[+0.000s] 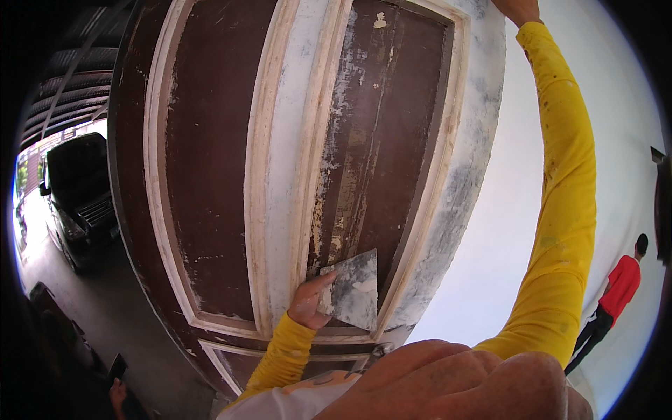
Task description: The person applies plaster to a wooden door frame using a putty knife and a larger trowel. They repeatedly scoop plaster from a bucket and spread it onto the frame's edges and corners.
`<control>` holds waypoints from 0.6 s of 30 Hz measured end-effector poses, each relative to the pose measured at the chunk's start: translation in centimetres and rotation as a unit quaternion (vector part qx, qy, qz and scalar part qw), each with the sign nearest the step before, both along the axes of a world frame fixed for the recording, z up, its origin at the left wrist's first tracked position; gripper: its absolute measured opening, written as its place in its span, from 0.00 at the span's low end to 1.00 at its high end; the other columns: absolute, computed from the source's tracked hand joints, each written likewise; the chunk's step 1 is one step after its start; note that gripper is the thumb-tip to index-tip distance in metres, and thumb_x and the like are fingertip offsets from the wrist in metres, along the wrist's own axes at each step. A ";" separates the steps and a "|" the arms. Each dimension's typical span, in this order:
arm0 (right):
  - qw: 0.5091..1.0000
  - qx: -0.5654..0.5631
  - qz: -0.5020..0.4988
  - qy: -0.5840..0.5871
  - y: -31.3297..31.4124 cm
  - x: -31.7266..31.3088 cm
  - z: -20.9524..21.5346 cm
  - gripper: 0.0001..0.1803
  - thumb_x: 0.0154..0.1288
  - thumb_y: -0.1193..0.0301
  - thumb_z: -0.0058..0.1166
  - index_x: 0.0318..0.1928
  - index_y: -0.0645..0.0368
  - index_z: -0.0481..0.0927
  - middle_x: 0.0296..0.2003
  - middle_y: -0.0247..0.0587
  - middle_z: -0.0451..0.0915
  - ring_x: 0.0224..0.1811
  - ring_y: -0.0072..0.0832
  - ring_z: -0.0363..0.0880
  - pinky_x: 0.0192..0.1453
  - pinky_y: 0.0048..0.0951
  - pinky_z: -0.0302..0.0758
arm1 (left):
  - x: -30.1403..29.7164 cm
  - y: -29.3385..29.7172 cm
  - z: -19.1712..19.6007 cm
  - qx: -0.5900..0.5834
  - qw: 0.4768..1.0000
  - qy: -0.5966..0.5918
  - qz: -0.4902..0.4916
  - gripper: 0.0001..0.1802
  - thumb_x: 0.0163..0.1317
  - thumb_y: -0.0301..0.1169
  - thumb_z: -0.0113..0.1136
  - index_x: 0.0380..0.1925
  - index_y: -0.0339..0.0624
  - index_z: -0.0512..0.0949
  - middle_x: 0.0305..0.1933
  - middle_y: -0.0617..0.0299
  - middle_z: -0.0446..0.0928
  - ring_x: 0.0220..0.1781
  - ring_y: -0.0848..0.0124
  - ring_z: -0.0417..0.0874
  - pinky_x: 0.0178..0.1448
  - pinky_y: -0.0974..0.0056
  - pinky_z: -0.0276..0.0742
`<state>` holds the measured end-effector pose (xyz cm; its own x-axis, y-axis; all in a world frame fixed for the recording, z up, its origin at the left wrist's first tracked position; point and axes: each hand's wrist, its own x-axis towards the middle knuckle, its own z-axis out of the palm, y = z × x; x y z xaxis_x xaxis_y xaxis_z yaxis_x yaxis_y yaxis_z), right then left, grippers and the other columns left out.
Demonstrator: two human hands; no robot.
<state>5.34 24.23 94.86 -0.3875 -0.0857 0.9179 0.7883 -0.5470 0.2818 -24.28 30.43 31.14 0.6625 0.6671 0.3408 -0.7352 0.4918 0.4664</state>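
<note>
My left hand (308, 302) is closed on the edge of a flat, squarish grey plate (350, 297) smeared with whitish filler paste, its thumb lying over the face. The plate is tilted in front of the lower part of a brown door panel (413, 140). That panel has scraped, peeling streaks and pale filler patches down its middle. Raised whitish moulding (315, 140) frames it. My right arm, in a stained yellow sleeve, reaches up at the right. Only the wrist and back of my right hand (518, 10) show at the top edge; its fingers are out of the picture.
A round door knob (382, 348) sits low on the door, beside a white wall (483, 231). At the right stands a person in a red shirt (619, 288). A dark vehicle (80, 185) is parked at the left. Lower left, another person's hand (117, 392) holds a dark flat object.
</note>
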 end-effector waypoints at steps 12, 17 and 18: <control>0.988 -0.061 0.070 -0.125 -2.6 -3.9 -3.7 0.16 0.59 0.71 0.47 0.42 0.52 0.88 0.38 0.49 0.87 0.38 0.51 0.84 0.46 0.48 0.81 | -0.2 -0.1 0.5 0.012 1.000 0.010 -0.014 0.19 0.73 0.35 0.50 0.56 0.34 0.78 0.55 0.53 0.83 0.56 0.61 0.85 0.63 0.55 0.80; 0.965 -0.089 0.108 -0.220 -1.6 -12.6 -1.9 0.22 0.61 0.75 0.45 0.49 0.46 0.88 0.43 0.50 0.87 0.41 0.51 0.83 0.52 0.48 0.79 | 0.3 -0.2 0.4 0.012 1.000 0.006 -0.001 0.20 0.74 0.35 0.49 0.56 0.33 0.78 0.55 0.53 0.83 0.55 0.61 0.85 0.63 0.56 0.80; 0.959 -0.063 0.132 -0.242 -0.9 -13.9 -1.6 0.24 0.60 0.77 0.44 0.50 0.45 0.88 0.42 0.53 0.86 0.44 0.51 0.83 0.54 0.48 0.79 | 0.0 -0.2 0.2 0.007 1.000 0.007 0.008 0.20 0.74 0.35 0.49 0.56 0.33 0.78 0.55 0.52 0.83 0.55 0.61 0.86 0.63 0.56 0.80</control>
